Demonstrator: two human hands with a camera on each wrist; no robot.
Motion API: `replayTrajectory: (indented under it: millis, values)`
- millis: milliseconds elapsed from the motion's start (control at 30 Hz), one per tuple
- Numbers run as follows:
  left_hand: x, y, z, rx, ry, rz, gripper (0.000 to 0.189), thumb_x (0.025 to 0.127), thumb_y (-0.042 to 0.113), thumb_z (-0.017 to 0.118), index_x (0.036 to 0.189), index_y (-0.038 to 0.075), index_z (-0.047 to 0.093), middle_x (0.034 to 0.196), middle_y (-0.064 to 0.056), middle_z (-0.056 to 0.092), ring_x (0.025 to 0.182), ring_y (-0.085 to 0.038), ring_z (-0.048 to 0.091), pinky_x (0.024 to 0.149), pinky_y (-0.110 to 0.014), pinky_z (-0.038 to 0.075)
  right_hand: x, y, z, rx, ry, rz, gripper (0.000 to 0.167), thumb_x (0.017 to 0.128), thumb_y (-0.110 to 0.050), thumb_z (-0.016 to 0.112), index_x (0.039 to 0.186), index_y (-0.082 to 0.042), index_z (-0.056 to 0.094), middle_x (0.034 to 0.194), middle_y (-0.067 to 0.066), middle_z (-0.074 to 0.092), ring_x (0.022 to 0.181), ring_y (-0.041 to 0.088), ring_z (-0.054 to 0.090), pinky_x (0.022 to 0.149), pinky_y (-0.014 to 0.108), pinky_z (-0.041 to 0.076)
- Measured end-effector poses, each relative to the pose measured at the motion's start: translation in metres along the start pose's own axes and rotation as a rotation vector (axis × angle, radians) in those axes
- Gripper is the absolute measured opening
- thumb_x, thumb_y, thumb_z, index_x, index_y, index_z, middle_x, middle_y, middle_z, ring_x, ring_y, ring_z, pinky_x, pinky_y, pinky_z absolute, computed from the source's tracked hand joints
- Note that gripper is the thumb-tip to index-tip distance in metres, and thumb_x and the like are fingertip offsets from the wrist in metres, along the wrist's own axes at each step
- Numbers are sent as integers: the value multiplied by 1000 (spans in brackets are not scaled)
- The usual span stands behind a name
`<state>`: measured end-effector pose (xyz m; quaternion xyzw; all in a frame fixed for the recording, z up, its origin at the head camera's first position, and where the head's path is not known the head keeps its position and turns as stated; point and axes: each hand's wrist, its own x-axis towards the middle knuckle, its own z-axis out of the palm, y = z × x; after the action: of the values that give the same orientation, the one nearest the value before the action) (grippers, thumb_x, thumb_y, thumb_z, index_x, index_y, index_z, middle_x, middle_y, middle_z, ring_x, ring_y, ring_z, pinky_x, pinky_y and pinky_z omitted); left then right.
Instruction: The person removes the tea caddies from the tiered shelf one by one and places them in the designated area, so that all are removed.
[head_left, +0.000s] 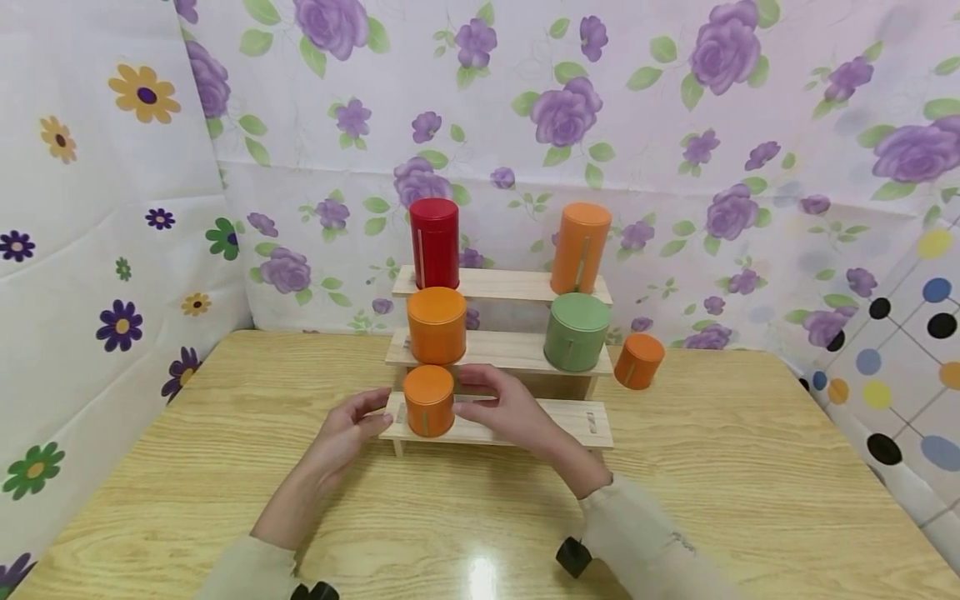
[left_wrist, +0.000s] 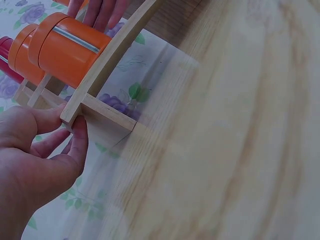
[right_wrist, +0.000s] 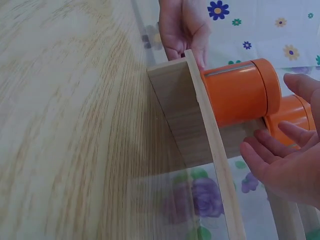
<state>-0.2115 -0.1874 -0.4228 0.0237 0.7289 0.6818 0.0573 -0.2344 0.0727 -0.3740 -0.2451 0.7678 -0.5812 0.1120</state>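
In the head view, the left sleeve (head_left: 251, 571) and right sleeve (head_left: 645, 533) are cut off at the bottom edge; the right one's marking (head_left: 682, 542) is illegibly small. The left-wrist view's left edge truncates the red canister (left_wrist: 10, 70); the right-wrist view's right edge truncates the right hand (right_wrist: 287, 165).

Head view: from near side, facing far, down. Wrist views: close, facing inward, sharing near orange canister (head_left: 429, 402).
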Motion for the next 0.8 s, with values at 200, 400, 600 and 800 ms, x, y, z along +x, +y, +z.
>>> replayTrajectory:
  millis: [200, 400, 600, 800]
  values:
    - [0, 0, 0, 2, -4, -3, 51, 96, 2, 55, 142, -10, 36, 139, -26, 39, 118, -27, 45, 91, -19, 43, 7, 4, 5, 56, -13, -18, 55, 90, -19, 71, 139, -9, 49, 135, 6, 53, 122, 26, 51, 97, 37, 46]
    - [1, 0, -1, 3, -15, 7, 52, 96, 2, 55, 142, -10, 35, 139, -26, 39, 119, -29, 44, 92, -20, 43, 11, 7, 10, 76, 4, -5, 60, 88, -17, 73, 141, -10, 46, 135, 8, 53, 121, 25, 51, 99, 37, 45]
    - [1, -2, -2, 3, -20, 11, 52, 96, 3, 56, 142, -11, 35, 139, -26, 39, 120, -29, 44, 92, -20, 43, 12, 7, 17, 85, 22, 6, 62, 87, -17, 74, 142, -9, 45, 136, 9, 52, 122, 26, 50, 100, 39, 44]
    - [3, -3, -3, -2, -12, 4, 52, 96, 3, 56, 142, -10, 36, 139, -25, 40, 118, -27, 44, 92, -20, 43, 12, 8, 24, 83, 38, -3, 65, 86, -17, 76, 142, -9, 44, 136, 8, 52, 122, 26, 50, 103, 45, 40]
